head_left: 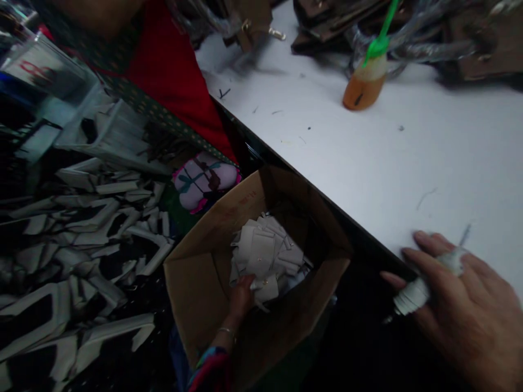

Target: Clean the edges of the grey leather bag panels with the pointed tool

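While boxed, pale pieces point(265, 258) against left fingers point(245, 286).

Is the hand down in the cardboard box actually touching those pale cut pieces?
Touching. The head view shows the left hand inside the cardboard box, its fingers running under the edge of the pale pieces with no gap.

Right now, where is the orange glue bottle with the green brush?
In the head view, the glue bottle stands upper right on the white table, beside the dark clutter.
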`<state>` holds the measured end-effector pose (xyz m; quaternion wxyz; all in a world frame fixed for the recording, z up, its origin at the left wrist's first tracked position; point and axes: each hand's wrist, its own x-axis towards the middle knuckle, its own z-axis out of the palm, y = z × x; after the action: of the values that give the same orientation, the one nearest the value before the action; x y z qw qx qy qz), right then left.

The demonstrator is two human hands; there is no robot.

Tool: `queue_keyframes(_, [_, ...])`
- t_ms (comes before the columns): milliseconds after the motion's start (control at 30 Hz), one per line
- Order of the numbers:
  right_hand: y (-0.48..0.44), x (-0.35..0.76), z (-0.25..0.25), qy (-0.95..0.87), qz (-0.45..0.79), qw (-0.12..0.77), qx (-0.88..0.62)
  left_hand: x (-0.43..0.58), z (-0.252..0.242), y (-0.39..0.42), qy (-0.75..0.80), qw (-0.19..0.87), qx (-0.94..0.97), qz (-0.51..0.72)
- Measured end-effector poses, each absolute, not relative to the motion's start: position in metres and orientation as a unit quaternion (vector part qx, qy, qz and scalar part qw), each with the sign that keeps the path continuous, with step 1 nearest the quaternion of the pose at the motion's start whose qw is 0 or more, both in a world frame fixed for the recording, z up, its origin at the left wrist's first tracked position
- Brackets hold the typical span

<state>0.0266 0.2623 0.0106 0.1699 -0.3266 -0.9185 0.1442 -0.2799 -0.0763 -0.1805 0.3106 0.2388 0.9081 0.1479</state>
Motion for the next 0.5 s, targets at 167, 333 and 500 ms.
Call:
queue_keyframes(167, [0.256, 0.019, 0.021, -0.921, 0.123, 0.174, -0.325, -0.264, -0.104, -0.103, 0.918, 0.18, 0.253, 0.248])
queue_keyframes(333, [0.258, 0.02, 0.019, -0.912, 0.15, 0.23, -0.305, -0.243, -0.021, -0.097, 0.857, 0.073, 0.19, 0.474])
queue_keyframes(500, [0.226, 0.045, 0.049, -0.826, 0.264, 0.34, -0.364, -0.224, 0.067, -0.075, 0.731, 0.104, 0.093, 0.668])
